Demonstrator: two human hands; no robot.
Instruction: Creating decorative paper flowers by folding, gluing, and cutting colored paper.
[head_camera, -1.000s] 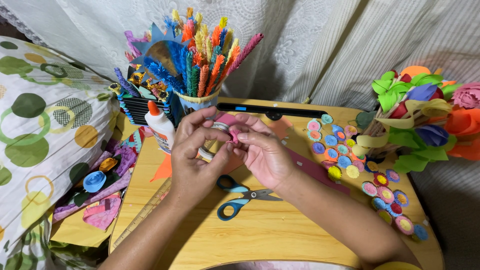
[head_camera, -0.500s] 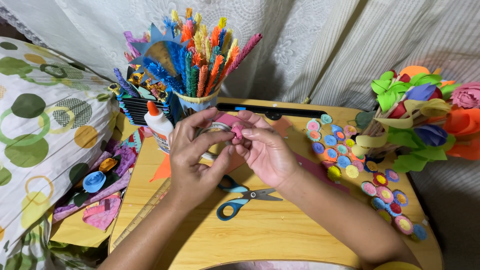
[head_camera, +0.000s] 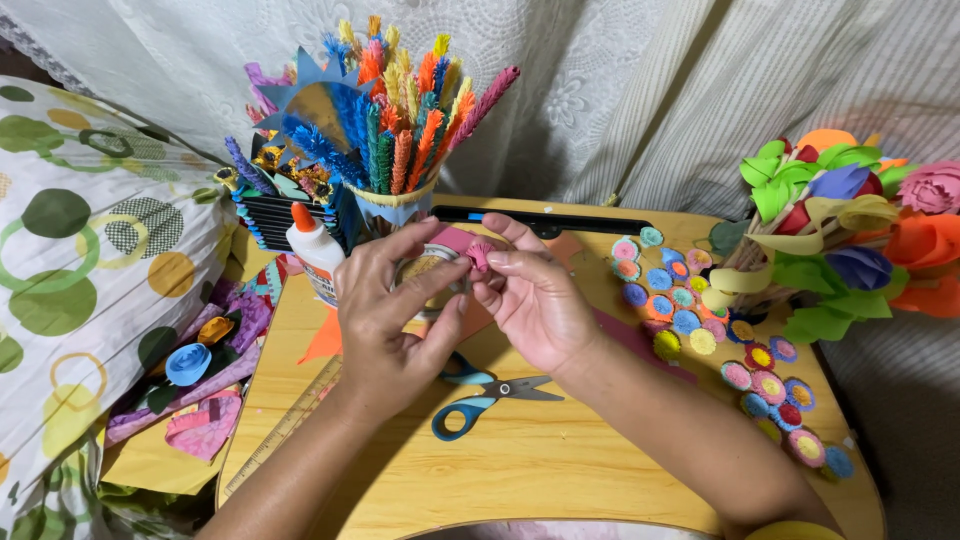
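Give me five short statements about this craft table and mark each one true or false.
1. Both hands, left hand and right hand, meet at a small pink paper piece. True.
2. The scissors have red handles. False: the handles are blue.
3. The glue bottle has an orange tip and stands on the person's left. True.
4. The cup of fringed paper sticks lies tipped over on the wooden table. False: it stands upright behind the hands.
5. The round paper flowers are stacked in one pile. False: they lie spread out flat on the table, to the right of the hands.
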